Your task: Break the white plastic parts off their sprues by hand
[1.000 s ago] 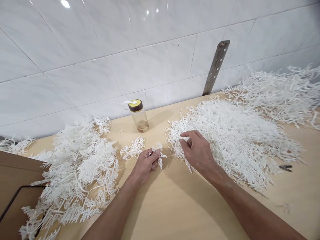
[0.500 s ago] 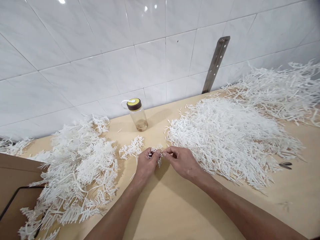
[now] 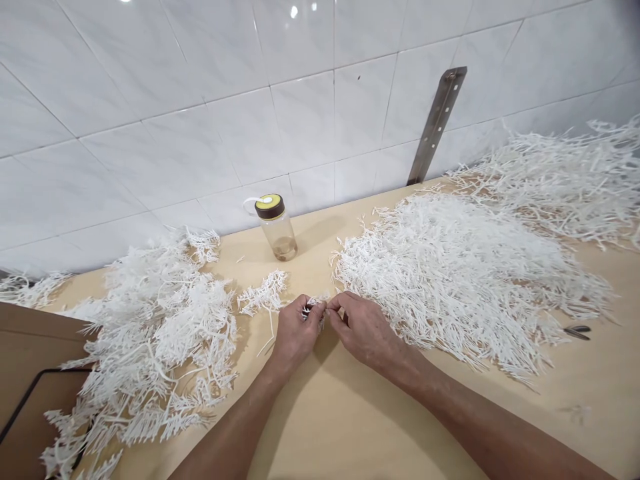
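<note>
Over the middle of the table, my left hand (image 3: pixel 297 332) is closed on a small white branched plastic sprig (image 3: pixel 320 301). Something dark shows between its thumb and forefinger, too small to make out. My right hand (image 3: pixel 364 331) pinches with thumb and forefinger at the right end of the sprig, its fingertips almost meeting the left ones; what exactly lies in that pinch is hidden. Just left of my hands lies another white sprig (image 3: pixel 263 293) with a thin stem. A large heap of white sprigs (image 3: pixel 465 280) spreads close by on the right.
A tangled white heap (image 3: pixel 165 333) covers the left side, beside a brown cardboard box (image 3: pixel 40 373). Behind my hands stands a clear bottle (image 3: pixel 278 230) with a yellow-and-black lid. More white strands (image 3: pixel 565 180) lie at far right. A metal bracket (image 3: pixel 437 127) leans against the tiled wall.
Both hands stay together in nearly the same place. The right hand's fingers have curled and turned slightly at the sprig, and the view has shifted a little.
</note>
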Motion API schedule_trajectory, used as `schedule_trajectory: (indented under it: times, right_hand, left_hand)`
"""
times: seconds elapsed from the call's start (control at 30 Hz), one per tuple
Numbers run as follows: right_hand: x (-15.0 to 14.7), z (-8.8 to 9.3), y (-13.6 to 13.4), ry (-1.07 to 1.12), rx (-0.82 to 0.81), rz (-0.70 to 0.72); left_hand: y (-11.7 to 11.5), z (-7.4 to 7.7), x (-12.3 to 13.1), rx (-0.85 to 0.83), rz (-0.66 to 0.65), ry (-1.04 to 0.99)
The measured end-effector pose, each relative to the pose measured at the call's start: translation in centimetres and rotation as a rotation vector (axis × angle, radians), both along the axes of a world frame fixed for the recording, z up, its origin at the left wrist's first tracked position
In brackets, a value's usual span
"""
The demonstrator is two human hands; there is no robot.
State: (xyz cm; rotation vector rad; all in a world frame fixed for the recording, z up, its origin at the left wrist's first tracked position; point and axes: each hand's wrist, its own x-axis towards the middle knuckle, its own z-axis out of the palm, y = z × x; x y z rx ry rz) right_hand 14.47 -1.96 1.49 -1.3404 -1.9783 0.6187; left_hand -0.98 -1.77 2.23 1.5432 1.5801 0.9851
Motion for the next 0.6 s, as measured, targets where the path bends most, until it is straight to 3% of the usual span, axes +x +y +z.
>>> schedule_trajectory:
  times: [0.2, 0.33, 0.6]
  right_hand:
    - [-0.3, -0.1, -0.1, -0.082, -0.075, -0.022]
    - [-0.5, -0.4, 0.0, 0.058, -0.193, -0.045]
    - [-0.4, -1.3, 0.1, 0.267, -0.119, -0.048]
  left_hand:
    - [-0.3, -0.6, 0.0, 0.051, -0.026, 0.008]
    - [-0.1, -0.8, -0.1, 0.025, -0.029, -0.011]
    - [0.7, 0.0, -0.8, -0.081, -0.076, -0.133]
